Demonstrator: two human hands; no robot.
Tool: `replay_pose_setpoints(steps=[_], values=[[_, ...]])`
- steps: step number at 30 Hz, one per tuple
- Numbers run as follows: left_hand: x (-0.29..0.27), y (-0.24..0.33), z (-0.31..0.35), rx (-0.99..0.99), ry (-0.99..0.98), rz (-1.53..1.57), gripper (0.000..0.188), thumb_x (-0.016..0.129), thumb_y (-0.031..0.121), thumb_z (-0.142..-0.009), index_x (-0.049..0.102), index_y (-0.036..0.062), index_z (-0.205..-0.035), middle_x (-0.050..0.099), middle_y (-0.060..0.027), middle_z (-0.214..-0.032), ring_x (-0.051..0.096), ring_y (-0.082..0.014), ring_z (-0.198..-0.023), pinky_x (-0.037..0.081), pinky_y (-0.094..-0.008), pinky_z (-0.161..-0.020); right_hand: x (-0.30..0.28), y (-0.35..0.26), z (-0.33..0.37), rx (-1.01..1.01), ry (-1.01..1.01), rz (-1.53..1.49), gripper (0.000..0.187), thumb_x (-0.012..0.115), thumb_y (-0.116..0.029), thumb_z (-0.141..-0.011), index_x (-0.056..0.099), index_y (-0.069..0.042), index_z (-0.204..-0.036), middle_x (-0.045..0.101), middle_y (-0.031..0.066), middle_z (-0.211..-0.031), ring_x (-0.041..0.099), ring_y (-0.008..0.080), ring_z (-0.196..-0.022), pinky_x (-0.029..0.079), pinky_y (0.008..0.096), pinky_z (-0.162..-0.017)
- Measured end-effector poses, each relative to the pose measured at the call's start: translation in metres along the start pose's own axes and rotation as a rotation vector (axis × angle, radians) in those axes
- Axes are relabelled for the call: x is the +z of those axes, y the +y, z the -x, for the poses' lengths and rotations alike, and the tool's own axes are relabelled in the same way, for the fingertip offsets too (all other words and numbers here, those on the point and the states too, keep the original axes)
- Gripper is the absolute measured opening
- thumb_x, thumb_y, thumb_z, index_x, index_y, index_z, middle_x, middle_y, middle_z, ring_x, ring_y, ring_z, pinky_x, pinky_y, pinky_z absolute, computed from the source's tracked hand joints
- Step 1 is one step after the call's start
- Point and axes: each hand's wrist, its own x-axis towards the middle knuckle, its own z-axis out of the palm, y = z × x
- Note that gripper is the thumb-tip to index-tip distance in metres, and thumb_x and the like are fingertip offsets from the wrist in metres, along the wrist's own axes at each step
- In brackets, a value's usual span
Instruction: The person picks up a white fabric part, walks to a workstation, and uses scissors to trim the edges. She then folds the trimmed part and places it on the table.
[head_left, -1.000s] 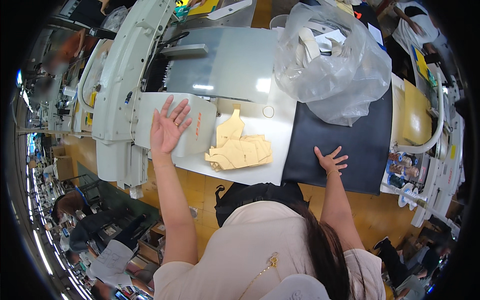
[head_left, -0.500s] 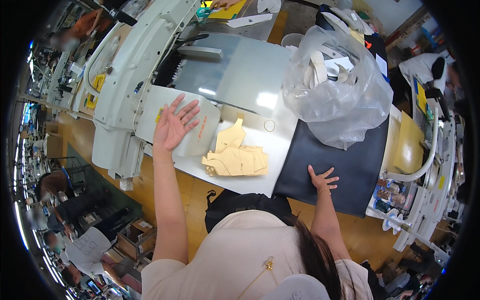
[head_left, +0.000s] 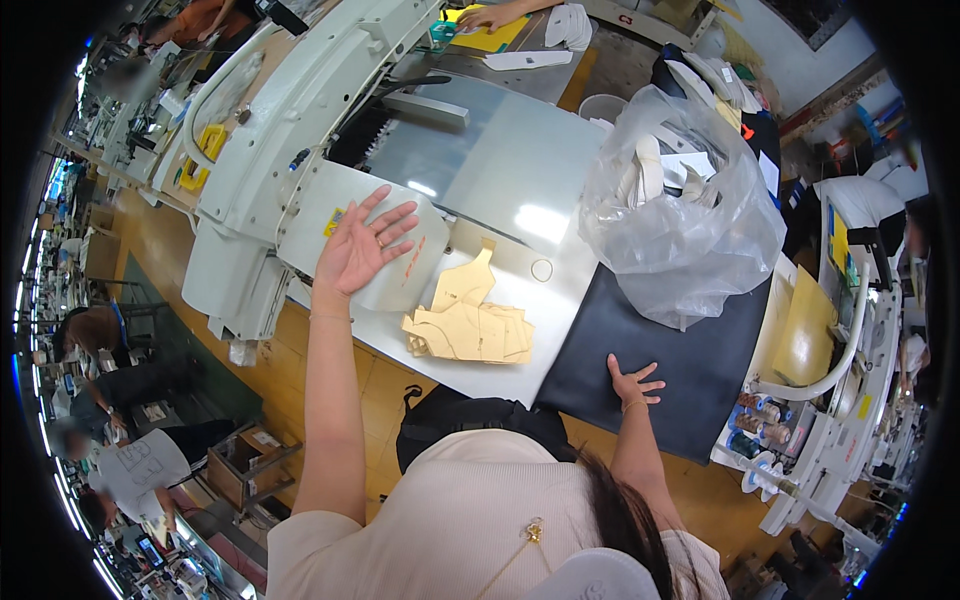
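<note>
My left hand (head_left: 362, 245) is turned palm up with its fingers spread, above the pale housing (head_left: 400, 285) of a sewing machine; whether it rests there I cannot tell. Nothing is in it. My right hand (head_left: 633, 386) lies open, fingers apart, on a black sheet (head_left: 665, 330) over the table's right part. Between the hands, nearer the left, a pile of flat cream cut pieces (head_left: 470, 332) sits on the white tabletop (head_left: 545, 315). One piece with a narrow neck (head_left: 470, 278) sticks out at the far side. Beyond it lies a thin ring-shaped band (head_left: 541, 270).
A large clear plastic bag (head_left: 690, 260) of white pieces stands at the far right on the black sheet. The big machine arm (head_left: 270, 130) fills the left side. Thread spools (head_left: 765, 420) sit at right. At the far side, another person's hand (head_left: 490, 17) touches a yellow sheet.
The whole view has shifted and tilted slightly. Both my hands keep the same open pose, and the cream pieces stay where they were. The other person's hand shows more fully.
</note>
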Motion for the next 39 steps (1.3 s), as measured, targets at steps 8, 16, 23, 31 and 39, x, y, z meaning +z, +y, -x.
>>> replay_pose_setpoints(steps=[8, 16, 23, 31, 39], values=[[0.001, 0.001, -0.001, -0.008, 0.002, -0.007, 0.055, 0.034, 0.043, -0.099, 0.027, 0.0105, -0.143, 0.038, -0.0246, -0.140, 0.045, -0.0340, -0.125, 0.043, -0.0483, -0.098, 0.006, 0.003, -0.010, 0.002, 0.007, -0.025, 0.127, 0.053, -0.088, -0.058, -0.019, -0.029, -0.146, -0.028, 0.0195, -0.149, -0.019, 0.0499, -0.136, 0.006, 0.0691, -0.104], [0.000, 0.001, -0.001, -0.012, -0.004, 0.001, 0.055, 0.035, 0.044, -0.099, 0.027, 0.0107, -0.142, 0.039, -0.0243, -0.139, 0.045, -0.0336, -0.125, 0.043, -0.0484, -0.099, 0.005, 0.003, -0.011, -0.003, 0.010, -0.002, 0.128, 0.052, -0.089, -0.058, -0.019, -0.029, -0.146, -0.027, 0.0191, -0.149, -0.019, 0.0502, -0.136, 0.006, 0.0690, -0.104], [-0.001, 0.001, -0.001, -0.014, -0.006, -0.005, 0.057, 0.033, 0.045, -0.099, 0.026, 0.0111, -0.144, 0.037, -0.0242, -0.141, 0.044, -0.0331, -0.126, 0.042, -0.0492, -0.100, 0.003, 0.002, -0.007, 0.001, 0.003, 0.008, 0.126, 0.052, -0.088, -0.059, -0.019, -0.029, -0.146, -0.027, 0.0195, -0.149, -0.019, 0.0500, -0.136, 0.006, 0.0689, -0.104], [-0.001, 0.000, -0.001, -0.013, -0.019, 0.013, 0.053, 0.033, 0.043, -0.100, 0.030, 0.0108, -0.141, 0.040, -0.0240, -0.139, 0.045, -0.0337, -0.126, 0.042, -0.0483, -0.100, 0.002, 0.001, -0.004, 0.007, 0.003, -0.004, 0.126, 0.053, -0.086, -0.060, -0.019, -0.028, -0.146, -0.028, 0.0197, -0.149, -0.019, 0.0493, -0.136, 0.005, 0.0685, -0.105], [0.000, 0.001, -0.001, -0.012, -0.022, 0.011, 0.052, 0.032, 0.043, -0.100, 0.030, 0.0108, -0.142, 0.040, -0.0241, -0.139, 0.045, -0.0338, -0.125, 0.042, -0.0483, -0.099, 0.003, 0.001, -0.005, 0.006, 0.003, -0.012, 0.126, 0.053, -0.087, -0.060, -0.019, -0.028, -0.146, -0.028, 0.0197, -0.149, -0.020, 0.0488, -0.136, 0.005, 0.0682, -0.105]])
